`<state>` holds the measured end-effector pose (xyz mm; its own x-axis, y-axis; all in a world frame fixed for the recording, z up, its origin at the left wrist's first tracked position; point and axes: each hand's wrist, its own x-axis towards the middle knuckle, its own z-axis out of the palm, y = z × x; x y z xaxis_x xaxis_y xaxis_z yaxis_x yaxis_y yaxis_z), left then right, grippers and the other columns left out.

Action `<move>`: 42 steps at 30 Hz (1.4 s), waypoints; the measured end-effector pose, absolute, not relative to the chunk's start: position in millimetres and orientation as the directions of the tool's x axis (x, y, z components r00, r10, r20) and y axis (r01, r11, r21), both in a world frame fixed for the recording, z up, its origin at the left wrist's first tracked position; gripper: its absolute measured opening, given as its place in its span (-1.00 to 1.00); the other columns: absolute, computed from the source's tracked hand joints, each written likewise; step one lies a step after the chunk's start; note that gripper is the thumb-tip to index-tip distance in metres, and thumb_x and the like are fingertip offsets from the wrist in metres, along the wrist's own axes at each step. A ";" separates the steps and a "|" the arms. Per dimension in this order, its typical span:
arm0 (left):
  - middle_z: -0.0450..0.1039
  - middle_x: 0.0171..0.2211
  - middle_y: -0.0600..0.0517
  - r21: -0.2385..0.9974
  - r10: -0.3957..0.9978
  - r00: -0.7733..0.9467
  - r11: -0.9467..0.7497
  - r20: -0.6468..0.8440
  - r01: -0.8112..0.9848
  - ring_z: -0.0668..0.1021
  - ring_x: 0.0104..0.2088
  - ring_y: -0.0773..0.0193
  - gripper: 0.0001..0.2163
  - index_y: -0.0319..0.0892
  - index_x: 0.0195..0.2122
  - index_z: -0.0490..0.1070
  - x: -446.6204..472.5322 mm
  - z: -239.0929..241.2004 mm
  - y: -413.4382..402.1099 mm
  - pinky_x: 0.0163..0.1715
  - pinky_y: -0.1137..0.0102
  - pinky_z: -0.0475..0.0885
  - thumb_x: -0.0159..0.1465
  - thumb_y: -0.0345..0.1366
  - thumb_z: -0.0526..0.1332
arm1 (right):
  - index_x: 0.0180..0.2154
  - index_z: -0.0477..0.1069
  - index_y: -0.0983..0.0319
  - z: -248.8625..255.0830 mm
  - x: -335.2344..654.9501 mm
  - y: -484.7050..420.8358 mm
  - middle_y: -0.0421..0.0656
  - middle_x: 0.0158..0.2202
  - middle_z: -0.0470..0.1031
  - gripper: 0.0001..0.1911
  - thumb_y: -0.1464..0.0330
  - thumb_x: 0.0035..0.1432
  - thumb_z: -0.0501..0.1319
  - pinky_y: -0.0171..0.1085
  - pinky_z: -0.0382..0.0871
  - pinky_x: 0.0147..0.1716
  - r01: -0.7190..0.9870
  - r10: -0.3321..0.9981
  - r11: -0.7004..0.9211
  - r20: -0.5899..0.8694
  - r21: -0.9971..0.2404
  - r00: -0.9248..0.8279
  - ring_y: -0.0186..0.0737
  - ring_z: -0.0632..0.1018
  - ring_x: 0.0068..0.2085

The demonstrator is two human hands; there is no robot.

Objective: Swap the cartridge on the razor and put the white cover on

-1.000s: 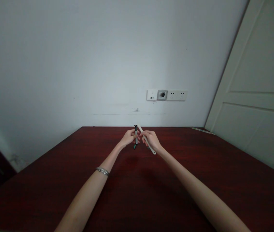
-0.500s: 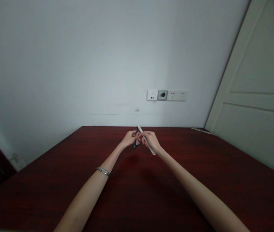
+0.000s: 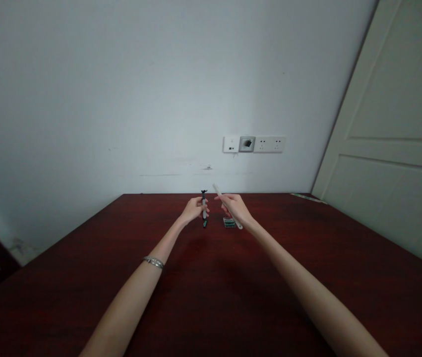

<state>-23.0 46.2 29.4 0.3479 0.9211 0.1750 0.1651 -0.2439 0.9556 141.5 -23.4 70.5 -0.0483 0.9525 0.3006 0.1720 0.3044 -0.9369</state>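
Note:
My left hand (image 3: 193, 208) is closed around a slim dark handle with a pale band and a green tip (image 3: 204, 207), held upright above the far part of the dark red table (image 3: 211, 287). My right hand (image 3: 234, 207) is closed on a thin white stick (image 3: 226, 206) that slants up to the left. A small gap separates the two hands. Just under my right hand, a small green-and-dark piece (image 3: 229, 222) lies on the table. A silver bracelet (image 3: 153, 262) is on my left wrist.
The table's far edge meets a white wall carrying a row of sockets (image 3: 254, 144). A pale panelled door (image 3: 392, 144) stands at the right. A thin light strip (image 3: 306, 198) lies at the table's far right corner.
My hands have drawn apart, so the handle and the white stick no longer cross. The small green-and-dark piece now shows on the table under my right hand.

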 end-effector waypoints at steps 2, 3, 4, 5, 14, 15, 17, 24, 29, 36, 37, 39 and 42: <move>0.45 -0.52 0.00 0.957 0.929 0.336 -0.225 0.155 0.181 0.54 -0.57 0.30 -0.84 -0.27 -0.20 0.27 -23.3 29.8 46.7 -0.59 0.44 0.43 0.18 -0.49 0.09 | -0.41 0.36 0.29 73.7 152.9 -18.0 -0.33 -0.71 0.16 -0.70 0.19 0.03 0.04 -0.41 -0.02 -0.73 0.210 0.945 0.316 0.326 -0.925 0.014 -0.45 0.18 -0.72; 0.45 -0.51 0.00 0.958 0.930 0.334 -0.222 0.151 0.184 0.54 -0.57 0.29 -0.84 -0.27 -0.20 0.27 -23.6 29.9 47.1 -0.59 0.44 0.43 0.17 -0.49 0.09 | -0.44 0.34 0.28 74.1 158.3 -15.1 -0.32 -0.69 0.16 -0.70 0.18 0.04 0.03 -0.41 -0.02 -0.72 0.241 0.937 0.326 0.346 -0.914 0.047 -0.44 0.18 -0.70; 0.45 -0.51 0.00 0.957 0.930 0.334 -0.222 0.150 0.187 0.54 -0.56 0.29 -0.84 -0.27 -0.20 0.27 -24.2 30.1 47.7 -0.59 0.43 0.44 0.17 -0.49 0.09 | -0.48 0.30 0.27 73.8 163.4 -12.3 -0.31 -0.68 0.16 -0.69 0.17 0.05 0.02 -0.40 -0.01 -0.70 0.280 0.925 0.337 0.371 -0.899 0.078 -0.44 0.18 -0.69; 0.45 -0.50 -0.01 0.955 0.929 0.336 -0.226 0.153 0.190 0.55 -0.56 0.29 -0.85 -0.27 -0.21 0.27 -25.1 30.4 48.3 -0.58 0.43 0.44 0.17 -0.48 0.10 | -0.52 0.26 0.25 73.0 167.8 -10.0 -0.31 -0.68 0.15 -0.69 0.16 0.07 0.00 -0.40 0.00 -0.69 0.322 0.911 0.348 0.398 -0.881 0.104 -0.43 0.18 -0.67; 0.47 -0.47 -0.04 0.950 0.935 0.310 -0.241 0.172 0.200 0.56 -0.52 0.25 -0.82 -0.27 -0.19 0.27 -32.5 38.5 48.9 -0.56 0.43 0.44 0.16 -0.46 0.10 | -0.50 0.34 0.28 67.4 179.9 -16.5 -0.26 -0.64 0.22 -0.68 0.22 0.11 -0.01 -0.37 0.06 -0.55 0.636 0.847 0.388 0.530 -0.667 0.040 -0.37 0.24 -0.56; 0.47 -0.47 -0.04 0.950 0.935 0.310 -0.242 0.173 0.200 0.56 -0.52 0.26 -0.82 -0.27 -0.18 0.27 -32.3 39.0 48.7 -0.56 0.43 0.44 0.16 -0.46 0.10 | -0.44 0.40 0.30 66.6 180.4 -17.6 -0.25 -0.61 0.28 -0.68 0.22 0.10 0.02 -0.37 0.09 -0.53 0.648 0.839 0.404 0.543 -0.646 0.018 -0.35 0.26 -0.54; 0.47 -0.47 -0.04 0.950 0.935 0.308 -0.242 0.174 0.199 0.56 -0.52 0.26 -0.81 -0.27 -0.18 0.27 -32.2 39.8 48.8 -0.56 0.43 0.44 0.16 -0.45 0.10 | -0.30 0.46 0.31 63.3 182.3 -19.1 -0.22 -0.54 0.38 -0.69 0.23 0.08 0.07 -0.36 0.14 -0.48 0.666 0.825 0.434 0.565 -0.606 -0.023 -0.32 0.32 -0.50; 0.48 -0.46 -0.07 0.948 0.946 0.277 -0.232 0.167 0.218 0.56 -0.53 0.27 -0.79 -0.28 -0.16 0.28 -37.0 42.8 51.3 -0.55 0.44 0.44 0.16 -0.42 0.13 | -0.17 0.50 0.23 37.4 201.0 -21.2 -0.08 -0.26 0.53 -0.70 0.27 0.13 0.09 -0.27 0.27 -0.28 0.682 0.838 0.513 0.475 -0.521 -0.268 -0.16 0.47 -0.29; 0.49 -0.42 -0.09 0.945 0.950 0.267 -0.225 0.159 0.236 0.56 -0.51 0.26 -0.79 -0.29 -0.15 0.27 -39.0 43.7 50.7 -0.54 0.44 0.43 0.16 -0.42 0.12 | -0.15 0.50 0.16 16.4 213.5 -22.1 -0.09 -0.25 0.47 -0.72 0.28 0.14 0.11 -0.28 0.28 -0.24 0.732 0.857 0.509 0.348 -0.453 -0.380 -0.19 0.46 -0.26; 0.48 -0.45 -0.07 0.944 0.936 0.308 -0.243 0.168 0.222 0.56 -0.52 0.26 -0.78 -0.28 -0.14 0.26 -39.9 38.1 55.3 -0.56 0.46 0.43 0.16 -0.41 0.13 | -0.21 0.52 0.23 -11.0 201.7 -24.8 -0.08 -0.32 0.37 -0.75 0.42 0.16 0.08 -0.27 0.27 -0.22 0.703 0.791 0.611 0.259 -0.363 -0.554 -0.21 0.41 -0.28; 0.48 -0.45 -0.06 0.944 0.935 0.313 -0.244 0.169 0.220 0.56 -0.52 0.27 -0.78 -0.27 -0.14 0.26 -40.2 37.2 56.0 -0.55 0.46 0.43 0.16 -0.41 0.13 | -0.19 0.51 0.22 -14.1 200.0 -24.8 -0.08 -0.32 0.37 -0.74 0.43 0.15 0.09 -0.26 0.27 -0.21 0.698 0.786 0.617 0.249 -0.363 -0.566 -0.20 0.41 -0.27; 0.48 -0.46 -0.06 0.944 0.934 0.315 -0.245 0.169 0.219 0.56 -0.52 0.27 -0.79 -0.27 -0.15 0.25 -40.8 36.1 57.0 -0.55 0.46 0.43 0.16 -0.40 0.13 | -0.16 0.50 0.20 -19.2 198.0 -24.4 -0.08 -0.30 0.37 -0.73 0.44 0.15 0.10 -0.25 0.28 -0.20 0.685 0.781 0.623 0.246 -0.378 -0.575 -0.20 0.41 -0.26; 0.49 -0.46 -0.06 0.946 0.934 0.319 -0.240 0.163 0.219 0.56 -0.53 0.28 -0.79 -0.27 -0.16 0.25 -40.9 35.6 56.8 -0.55 0.46 0.43 0.17 -0.39 0.14 | -0.11 0.48 0.17 -23.9 197.3 -24.3 -0.09 -0.28 0.39 -0.70 0.46 0.13 0.11 -0.24 0.28 -0.17 0.658 0.773 0.632 0.273 -0.409 -0.573 -0.20 0.41 -0.25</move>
